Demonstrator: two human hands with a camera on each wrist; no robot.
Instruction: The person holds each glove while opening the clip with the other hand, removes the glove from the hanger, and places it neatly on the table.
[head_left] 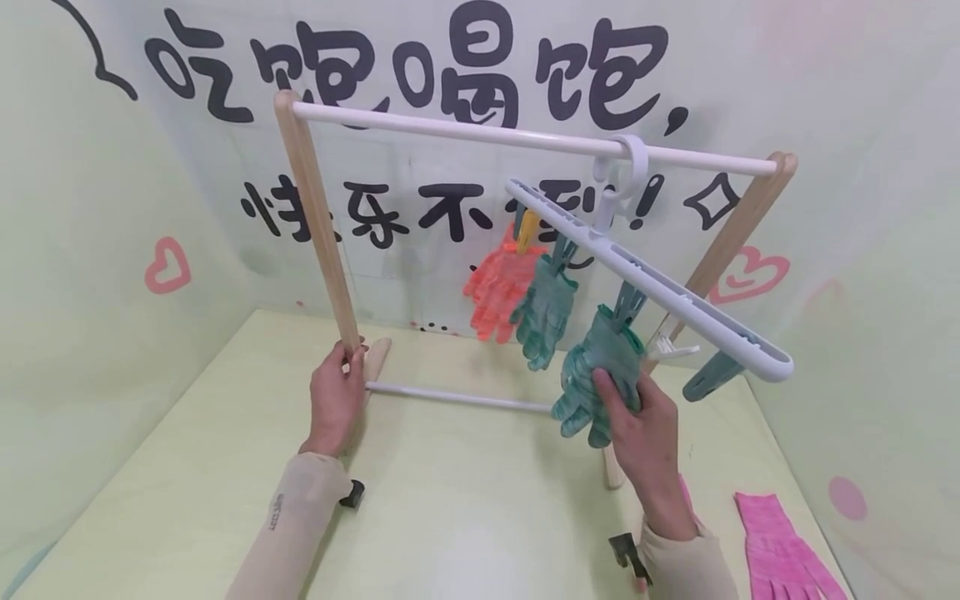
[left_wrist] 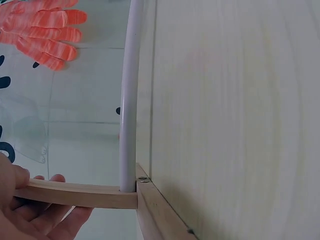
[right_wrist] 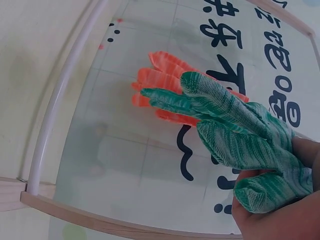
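Observation:
At the lower left, my left hand (head_left: 335, 404) grips a wooden post (head_left: 318, 217) of a drying rack, thumb and fingers around it in the left wrist view. My right hand (head_left: 648, 429) holds a green glove (head_left: 600, 367) between thumb and fingers. A teal clip (head_left: 628, 304) fastens that glove to a light grey hanger (head_left: 660, 287), hooked over the rack's white top rod (head_left: 450, 127). Farther along the hanger hang a second green glove (head_left: 546, 308) and an orange glove (head_left: 498, 283) with a yellow clip (head_left: 527, 231). Another teal clip (head_left: 708, 379) at the near end bears no glove.
A pink glove (head_left: 780, 542) lies on the pale yellow table (head_left: 450, 500) at the right. The rack's lower white rod (head_left: 457, 398) runs low between its feet. The right post (head_left: 742, 217) stands behind the hanger, and a printed wall (head_left: 420, 167) rises behind the rack.

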